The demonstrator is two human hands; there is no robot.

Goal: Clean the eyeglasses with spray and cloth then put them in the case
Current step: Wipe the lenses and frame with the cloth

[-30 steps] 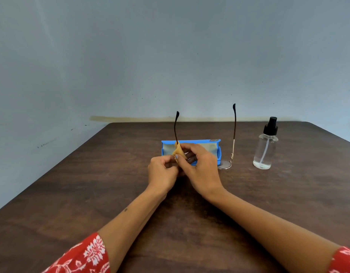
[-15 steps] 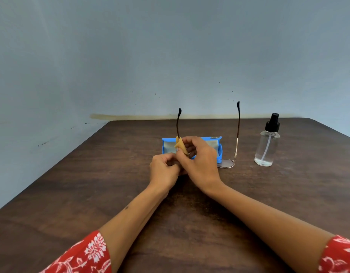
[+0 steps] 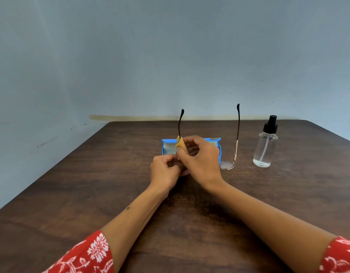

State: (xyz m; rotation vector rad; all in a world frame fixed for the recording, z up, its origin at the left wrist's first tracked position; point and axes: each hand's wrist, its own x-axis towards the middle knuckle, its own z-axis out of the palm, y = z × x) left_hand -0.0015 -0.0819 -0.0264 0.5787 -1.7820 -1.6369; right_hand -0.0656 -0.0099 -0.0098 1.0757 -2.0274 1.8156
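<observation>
Currently, head view only. Eyeglasses (image 3: 237, 134) sit lens-down on the dark wooden bench (image 3: 91, 184), both temples sticking straight up. Right lens is visible by the right wrist; left lens and the bridge are hidden behind the hands.

Left hand (image 3: 164, 170): fingers curled in, apparently pinching the frame low down, but the contact point is blocked, so can't confirm what it grips. Right hand (image 3: 199, 158): fingers curled, pinching a small tan cloth (image 3: 181, 145) against the base of the left temple.

Blue case (image 3: 215, 142) lies open just behind the hands, pale lining showing; its middle is covered by the right hand. Spray bottle (image 3: 265, 143) stands upright to the right, clear with black pump cap, apart from the glasses, a little liquid at the bottom.

Red floral sleeves (image 3: 87, 255) are cut off at the lower frame edge. Plain bluish wall (image 3: 170, 56) behind.
</observation>
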